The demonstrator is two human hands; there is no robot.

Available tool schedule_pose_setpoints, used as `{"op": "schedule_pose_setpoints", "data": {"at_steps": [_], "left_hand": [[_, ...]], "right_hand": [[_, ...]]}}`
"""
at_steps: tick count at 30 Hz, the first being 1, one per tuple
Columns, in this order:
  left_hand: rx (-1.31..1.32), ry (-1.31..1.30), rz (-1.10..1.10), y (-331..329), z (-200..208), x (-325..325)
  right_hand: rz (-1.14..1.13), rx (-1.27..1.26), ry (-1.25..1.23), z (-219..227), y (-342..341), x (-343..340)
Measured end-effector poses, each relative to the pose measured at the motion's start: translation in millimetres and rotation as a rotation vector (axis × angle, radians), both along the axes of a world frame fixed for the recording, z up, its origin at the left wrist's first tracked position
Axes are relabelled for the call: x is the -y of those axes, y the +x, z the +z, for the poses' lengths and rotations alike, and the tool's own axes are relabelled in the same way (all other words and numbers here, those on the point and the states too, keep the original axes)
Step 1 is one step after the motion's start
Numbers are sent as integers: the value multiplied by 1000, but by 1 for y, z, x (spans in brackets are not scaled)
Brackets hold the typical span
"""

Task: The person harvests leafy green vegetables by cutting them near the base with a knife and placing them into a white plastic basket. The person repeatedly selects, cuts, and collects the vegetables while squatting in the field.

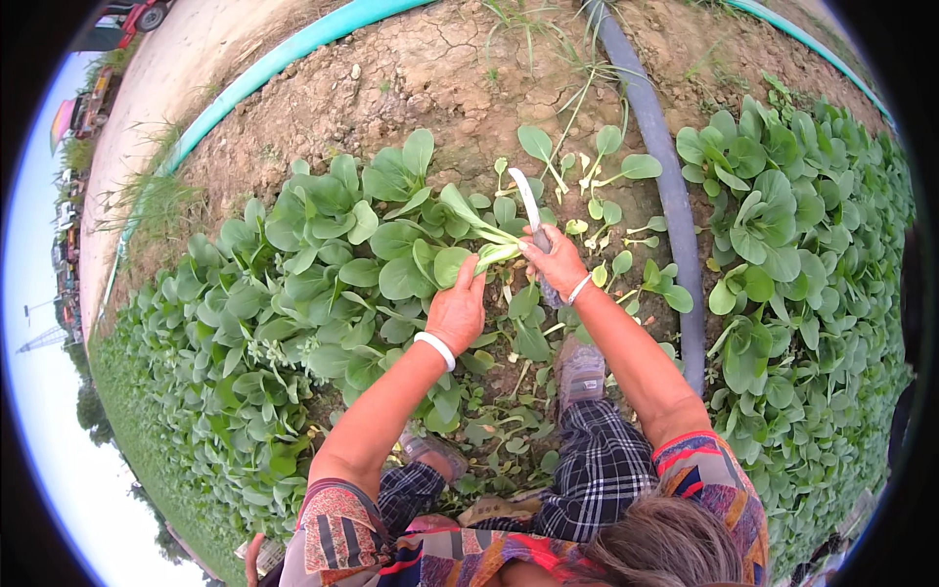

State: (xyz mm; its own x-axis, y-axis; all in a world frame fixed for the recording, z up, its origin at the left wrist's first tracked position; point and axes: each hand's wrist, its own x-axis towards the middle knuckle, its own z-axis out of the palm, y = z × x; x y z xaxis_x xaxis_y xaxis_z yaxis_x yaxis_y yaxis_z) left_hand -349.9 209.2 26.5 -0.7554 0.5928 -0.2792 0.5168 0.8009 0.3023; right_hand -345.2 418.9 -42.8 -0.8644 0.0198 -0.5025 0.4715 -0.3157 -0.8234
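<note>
A cut leafy green plant with pale stems lies between my two hands, its leaves toward the left. My left hand closes around its leafy side. My right hand grips a knife with a pale curved blade pointing away from me, and its fingers also touch the stem end of the plant. The knife's handle is partly covered by my palm. Just left of my hands, standing leafy greens grow in a dense bed.
A dark grey hose runs lengthwise to my right, with another bed of greens beyond it. Loose leaves are scattered on the soil near my right hand. A turquoise hose crosses the far edge, before a dirt path.
</note>
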Motion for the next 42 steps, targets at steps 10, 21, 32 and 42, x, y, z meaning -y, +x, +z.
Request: {"op": "schedule_pose_setpoints", "data": {"at_steps": [10, 21, 32, 42], "left_hand": [[57, 90, 41, 40, 58, -21], [-40, -646, -226, -61, 0, -24], [-135, -737, -184, -125, -21, -12], [-3, -650, 137, -140, -35, 37]], "right_hand": [[124, 83, 32, 16, 17, 4], [483, -21, 428, 0, -9, 35], [249, -213, 811, -52, -53, 60], [288, -363, 801, -38, -51, 73]]}}
